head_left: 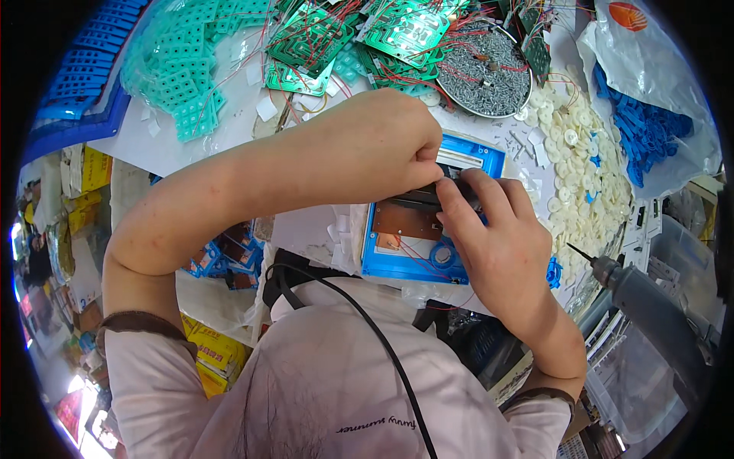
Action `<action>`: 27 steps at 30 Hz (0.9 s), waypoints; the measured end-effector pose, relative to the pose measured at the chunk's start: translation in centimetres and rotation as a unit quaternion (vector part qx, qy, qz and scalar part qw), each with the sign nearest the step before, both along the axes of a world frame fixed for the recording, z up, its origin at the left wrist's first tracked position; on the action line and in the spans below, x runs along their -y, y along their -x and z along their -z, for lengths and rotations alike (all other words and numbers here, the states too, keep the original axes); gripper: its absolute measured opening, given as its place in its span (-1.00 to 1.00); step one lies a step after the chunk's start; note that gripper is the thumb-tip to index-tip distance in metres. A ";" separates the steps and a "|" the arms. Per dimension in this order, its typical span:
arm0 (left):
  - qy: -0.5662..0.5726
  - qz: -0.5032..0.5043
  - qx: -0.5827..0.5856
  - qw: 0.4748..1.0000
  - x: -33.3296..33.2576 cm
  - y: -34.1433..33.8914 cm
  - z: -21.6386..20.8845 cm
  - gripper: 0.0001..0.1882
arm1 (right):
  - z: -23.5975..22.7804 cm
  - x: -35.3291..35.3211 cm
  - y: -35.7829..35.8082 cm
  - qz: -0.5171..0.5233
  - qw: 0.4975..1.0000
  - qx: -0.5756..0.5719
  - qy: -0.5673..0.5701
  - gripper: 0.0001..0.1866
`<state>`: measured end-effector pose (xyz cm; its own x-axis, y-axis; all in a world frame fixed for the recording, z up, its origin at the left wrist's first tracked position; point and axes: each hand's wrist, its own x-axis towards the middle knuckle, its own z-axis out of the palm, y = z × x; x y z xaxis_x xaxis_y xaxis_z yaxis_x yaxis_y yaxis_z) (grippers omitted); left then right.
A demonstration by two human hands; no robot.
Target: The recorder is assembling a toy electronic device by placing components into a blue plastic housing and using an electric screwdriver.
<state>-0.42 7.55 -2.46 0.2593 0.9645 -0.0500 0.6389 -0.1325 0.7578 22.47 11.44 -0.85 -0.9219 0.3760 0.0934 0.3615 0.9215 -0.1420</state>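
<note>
A blue plastic housing (pixel 372 264) lies on the table in front of me, with a brown circuit board (pixel 410 220) and thin red wires inside it. Across the housing's middle sits a black strip-shaped part (pixel 417 197), partly covered by my fingers. My left hand (pixel 394 141) reaches over from the far side, its fingers curled closed at the part's upper edge. From the near right, my right hand (pixel 497 226) is closed on the same part, thumb and fingers bent over it. What lies under the fingertips is hidden.
Green circuit boards (pixel 313 38) with red wires and a round tray of screws (pixel 489 76) sit at the back. Cream plastic discs (pixel 573 168) and blue plastic pieces (pixel 642 138) are heaped on the right. A grey electric screwdriver (pixel 650 306) points inward at the right. Turquoise keypads (pixel 180 69) lie far left.
</note>
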 end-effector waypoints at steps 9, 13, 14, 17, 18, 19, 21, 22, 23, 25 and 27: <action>-0.003 0.006 -0.005 1.000 -0.4 -0.4 0.6 -0.84 | 0.1 0.3 0.1 0.006 1.000 -0.022 -0.015 -0.49; -0.025 0.010 0.008 1.000 -0.4 -0.5 1.1 -0.83 | -0.3 -0.1 0.3 0.004 0.998 -0.043 0.043 -0.48; -0.026 0.020 0.006 0.999 -0.5 -0.4 1.1 -0.83 | -0.1 -0.5 0.2 -0.003 0.996 -0.064 0.059 -0.46; 0.015 0.066 -0.005 0.998 -1.6 0.1 0.6 -0.82 | 0.4 -1.1 -0.4 0.005 0.989 -0.102 0.103 -0.41; 0.057 0.094 -0.012 0.994 -2.8 0.6 -0.5 -0.82 | 0.8 -1.1 -0.6 0.011 0.988 -0.117 0.104 -0.40; 0.099 0.117 -0.022 0.988 -3.6 1.1 -1.2 -0.81 | 1.1 -1.0 -0.7 0.011 0.985 -0.133 0.106 -0.38; -0.028 0.076 -0.056 0.995 -5.9 1.0 -0.5 -0.81 | 1.4 -0.9 -0.8 0.014 0.984 -0.145 0.106 -0.39; -0.114 0.044 -0.088 0.989 -7.1 0.7 0.4 -0.82 | 1.5 -1.0 -0.7 0.017 0.984 -0.143 0.104 -0.41; -0.200 0.011 -0.120 0.972 -8.1 0.4 1.3 -0.83 | 1.5 -1.0 -0.7 0.019 0.985 -0.141 0.102 -0.43; -0.218 0.013 -0.202 0.955 -9.8 -0.8 3.8 -0.84 | 1.6 -0.8 -0.7 0.027 0.985 -0.141 0.100 -0.43; -0.207 0.020 -0.267 0.941 -10.4 -1.6 4.4 -0.85 | 1.4 -0.6 -1.1 0.032 0.984 -0.143 0.103 -0.42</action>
